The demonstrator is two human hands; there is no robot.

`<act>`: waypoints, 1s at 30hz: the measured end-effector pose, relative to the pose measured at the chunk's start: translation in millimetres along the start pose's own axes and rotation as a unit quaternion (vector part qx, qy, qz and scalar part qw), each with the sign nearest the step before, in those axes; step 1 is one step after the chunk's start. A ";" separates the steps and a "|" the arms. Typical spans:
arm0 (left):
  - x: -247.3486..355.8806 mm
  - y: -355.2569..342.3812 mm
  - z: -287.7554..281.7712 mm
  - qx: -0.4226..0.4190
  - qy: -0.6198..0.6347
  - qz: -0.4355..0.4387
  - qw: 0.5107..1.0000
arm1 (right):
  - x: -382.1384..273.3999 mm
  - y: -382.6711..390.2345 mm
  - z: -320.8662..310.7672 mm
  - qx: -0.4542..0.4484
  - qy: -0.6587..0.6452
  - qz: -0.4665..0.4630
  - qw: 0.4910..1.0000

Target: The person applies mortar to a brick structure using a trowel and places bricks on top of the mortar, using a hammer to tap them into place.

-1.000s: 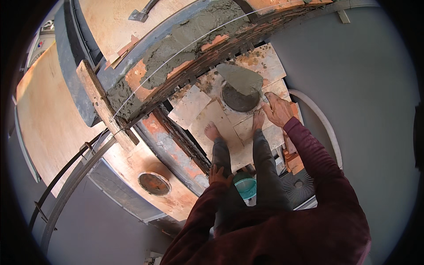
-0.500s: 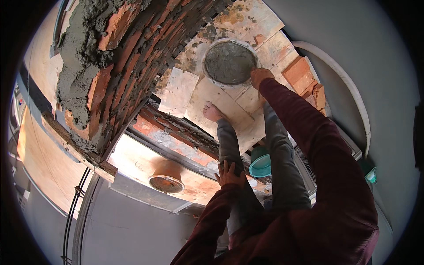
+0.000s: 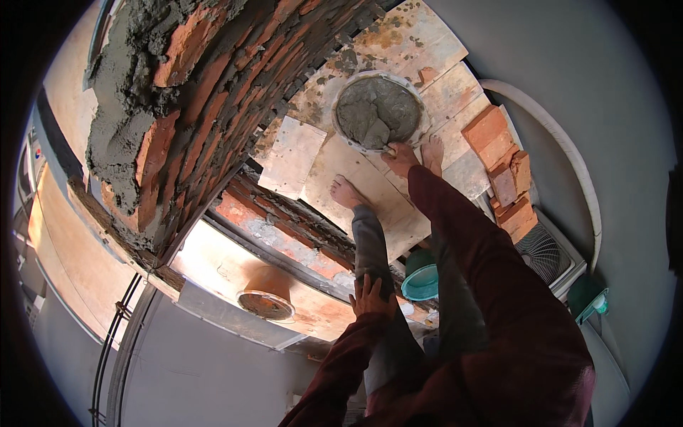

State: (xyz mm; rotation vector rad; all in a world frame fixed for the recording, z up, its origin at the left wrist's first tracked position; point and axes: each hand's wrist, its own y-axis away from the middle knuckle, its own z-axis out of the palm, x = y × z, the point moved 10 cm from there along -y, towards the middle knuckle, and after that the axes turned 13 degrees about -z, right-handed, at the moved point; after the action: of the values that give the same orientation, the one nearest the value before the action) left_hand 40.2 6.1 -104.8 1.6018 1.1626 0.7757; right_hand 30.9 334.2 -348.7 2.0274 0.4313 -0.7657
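Note:
My right hand (image 3: 402, 159) is closed at the near rim of a round bucket (image 3: 421, 127) of wet grey mortar (image 3: 388, 107). It grips what looks like a trowel (image 3: 376, 134), whose mortar-smeared blade lies in the mix; the handle is mostly hidden by my fingers. My left hand (image 3: 373, 297) rests on my left leg, fingers spread, holding nothing. To the left rises a brick wall (image 3: 206, 114) with rough mortar joints and a thick mortar layer at its end.
My bare feet stand on worn boards (image 3: 363, 174). Stacked red bricks (image 3: 494, 139) lie to the right, beside a fan unit (image 3: 544, 252) and a pale hose (image 3: 562, 135). Below are a green bucket (image 3: 420, 277) and a brown bucket (image 3: 265, 293). Cables (image 3: 117, 334) run at lower left.
My right hand has moved from the bucket's right rim to its near side. The mortar's smooth surface is now broken, and the trowel blade shows in it. My left hand stays put.

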 end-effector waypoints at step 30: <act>11.2 10.8 -47.8 0.018 0.238 -0.070 0.969 | -719.0 227.0 -195.3 -0.074 0.478 -0.569 0.665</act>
State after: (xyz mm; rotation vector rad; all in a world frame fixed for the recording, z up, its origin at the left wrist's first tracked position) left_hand 5.2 31.9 -79.6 1.3801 1.6198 1.0865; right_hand -310.0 372.1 350.6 1.6573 2.4256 -0.1672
